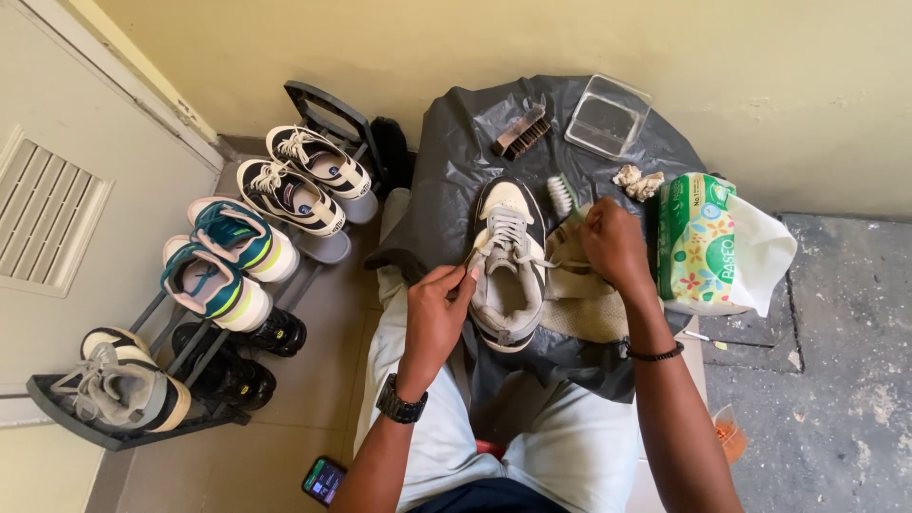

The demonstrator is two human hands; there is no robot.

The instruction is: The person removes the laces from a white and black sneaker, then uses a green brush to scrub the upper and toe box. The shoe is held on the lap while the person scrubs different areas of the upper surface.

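Both the left hand [439, 302] and right hand [613, 242] pinch laces of the grey sneaker [509, 264] on black plastic sheet [456, 152].

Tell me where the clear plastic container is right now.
In the head view, the clear plastic container sits at the far right edge of the black plastic sheet, beside the wooden brush and near the wall.

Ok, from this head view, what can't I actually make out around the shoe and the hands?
- Left hand: its fingers pinch a lace of the sneaker; the fingertips are too small to read.
- Right hand: its back hides what the fingers hold.
- Beige cloth: partly under the sneaker and right wrist.
- Orange thing: behind the right forearm.
- Phone: screen too small.
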